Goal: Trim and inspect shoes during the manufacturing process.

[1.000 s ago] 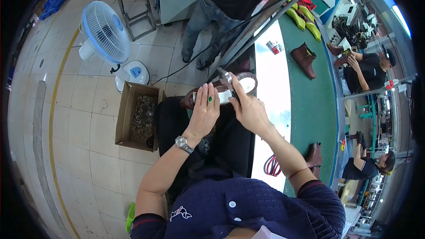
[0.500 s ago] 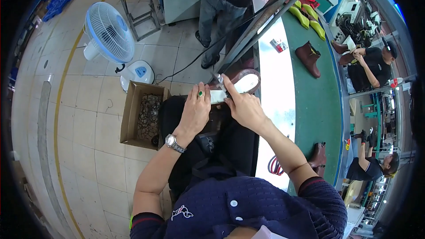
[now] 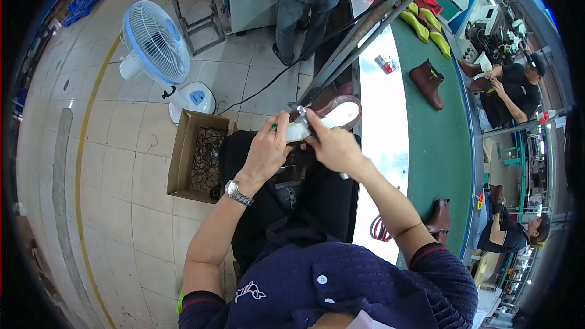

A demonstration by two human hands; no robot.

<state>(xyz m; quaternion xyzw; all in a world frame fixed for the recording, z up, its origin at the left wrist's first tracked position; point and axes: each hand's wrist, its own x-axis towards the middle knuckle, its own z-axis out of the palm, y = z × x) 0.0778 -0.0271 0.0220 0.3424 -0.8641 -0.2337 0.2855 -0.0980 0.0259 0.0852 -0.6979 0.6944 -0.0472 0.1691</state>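
Bent over the lap as the worker is, the work sits right between both hands: a brown leather shoe (image 3: 327,107), sole side up above the thighs, its white bottom (image 3: 342,114) showing at the end nearer the bench. The left hand (image 3: 267,146) grips the other end, fingers close together over the sole and the thumb seemingly along the near edge. The right hand (image 3: 338,149) is clamped around a metal-headed hand tool (image 3: 301,113), perhaps pincers; blur hides whether its head touches the sole.

I'd judge the step in hand to be tool work on the shoe's underside, around its middle. The next move seems to call for a firm left hold and a tool head guided clear of those fingertips, which lie just beside it.

At the worker's right, a brown ankle boot (image 3: 426,83) stands on the green bench top (image 3: 442,146); a cardboard box (image 3: 178,170) of dark scraps sits by the left knee.
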